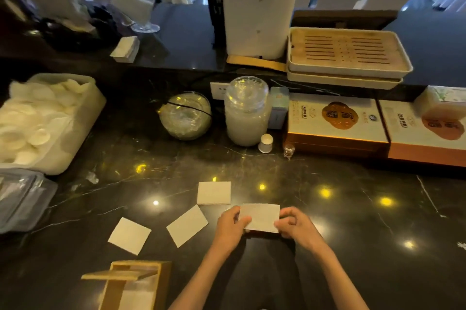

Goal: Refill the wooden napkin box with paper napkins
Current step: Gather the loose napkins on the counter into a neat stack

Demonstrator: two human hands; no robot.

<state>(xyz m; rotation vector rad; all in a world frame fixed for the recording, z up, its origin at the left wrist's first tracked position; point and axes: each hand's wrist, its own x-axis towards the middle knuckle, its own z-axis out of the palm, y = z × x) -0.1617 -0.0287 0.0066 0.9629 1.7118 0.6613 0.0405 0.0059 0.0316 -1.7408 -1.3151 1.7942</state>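
Black marble counter (353, 221), glossy, dotted with reflected ceiling lights. Both hands worked at its near centre. Left hand (230, 227) gripped the left short edge of a folded paper napkin (259, 217), thumb lying over the top face; right hand (297, 226) pinched the right edge, fingers curled in. Napkin was held flat between them, just above or touching the counter (could not tell which).

Three more folded napkins lay loose on the counter. One square-on napkin (214, 192) sat just beyond the left hand, apart from it. A tilted napkin (187, 225) lay just left of the left hand, close to the knuckles but not touching. The far-left napkin (129, 235) lay further left, well apart from both hands.

Wooden napkin box (136, 284) stood at the near left edge of the view, below the far-left napkin and left of the left forearm, with a wooden bar across its open top and white paper visible inside. Neither hand was touching it.

Back of counter: a lidded glass jar (247, 110) with pale contents, a round glass bowl (185, 115) to its left, a small white cup (265, 142) at the jar's foot. Printed gift boxes (338, 120) lay to the right. A plastic tub (50, 120) of white discs sat far left. On the raised ledge: a slatted tray (349, 52) and an upright white roll (259, 7).
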